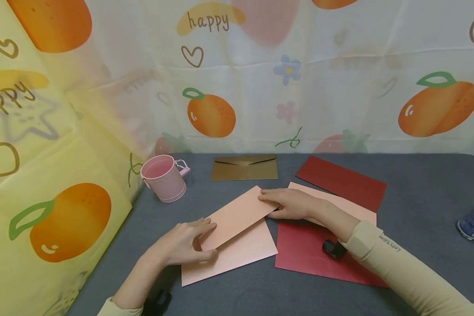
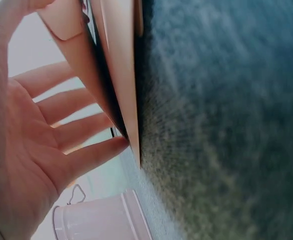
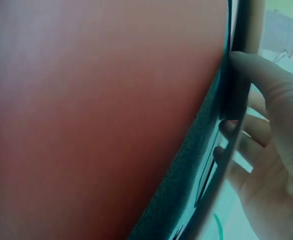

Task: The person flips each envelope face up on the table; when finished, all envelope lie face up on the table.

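Inward from the worktop's (image 1: 422, 210) left edge, a peach envelope (image 1: 237, 216) is narrowly pinched by left hand (image 1: 181, 242) and right hand (image 1: 293, 203); positioning seems underway, steady ends called for.

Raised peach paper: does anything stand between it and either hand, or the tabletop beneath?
Nothing visible separates the left hand or right hand from the raised peach paper; another peach paper lies beneath, on the tabletop.
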Demonstrator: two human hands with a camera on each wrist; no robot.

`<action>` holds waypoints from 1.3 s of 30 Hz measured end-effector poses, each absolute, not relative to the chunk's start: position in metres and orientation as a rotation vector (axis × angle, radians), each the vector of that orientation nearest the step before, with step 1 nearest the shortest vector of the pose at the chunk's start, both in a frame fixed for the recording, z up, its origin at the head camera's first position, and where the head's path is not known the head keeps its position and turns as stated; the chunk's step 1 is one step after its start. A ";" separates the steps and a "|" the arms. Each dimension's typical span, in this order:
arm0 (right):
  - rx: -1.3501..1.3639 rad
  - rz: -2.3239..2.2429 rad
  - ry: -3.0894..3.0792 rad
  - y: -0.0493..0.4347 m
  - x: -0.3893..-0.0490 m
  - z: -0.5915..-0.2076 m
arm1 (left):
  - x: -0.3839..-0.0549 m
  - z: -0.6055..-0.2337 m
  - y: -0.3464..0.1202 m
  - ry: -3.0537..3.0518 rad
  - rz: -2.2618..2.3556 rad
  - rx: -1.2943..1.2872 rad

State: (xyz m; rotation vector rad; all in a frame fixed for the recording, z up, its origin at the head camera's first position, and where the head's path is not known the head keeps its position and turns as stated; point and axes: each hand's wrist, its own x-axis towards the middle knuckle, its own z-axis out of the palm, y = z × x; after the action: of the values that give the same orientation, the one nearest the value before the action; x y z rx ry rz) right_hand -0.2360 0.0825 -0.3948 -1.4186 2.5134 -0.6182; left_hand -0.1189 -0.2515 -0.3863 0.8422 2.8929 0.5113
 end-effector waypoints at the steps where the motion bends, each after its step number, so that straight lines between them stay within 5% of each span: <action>1: -1.433 -0.614 2.530 0.082 -0.236 -0.394 | -0.119 -0.386 -0.252 2.898 0.512 0.870; 17: -1.496 -0.857 2.646 0.085 -0.232 -0.388 | -0.118 -0.385 -0.263 2.984 0.978 1.354; 27: -1.384 -1.008 2.722 0.085 -0.226 -0.386 | -0.121 -0.385 -0.266 2.965 1.285 1.071; 39: -1.152 -1.161 2.687 0.076 -0.233 -0.390 | -0.130 -0.389 -0.271 2.898 1.480 0.375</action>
State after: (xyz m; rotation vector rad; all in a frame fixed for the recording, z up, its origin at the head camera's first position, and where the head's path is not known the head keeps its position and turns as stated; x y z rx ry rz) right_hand -0.2332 0.0764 -0.3895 -1.1519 2.6875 -1.1614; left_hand -0.1302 -0.2711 -0.3893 0.3754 2.8983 1.4799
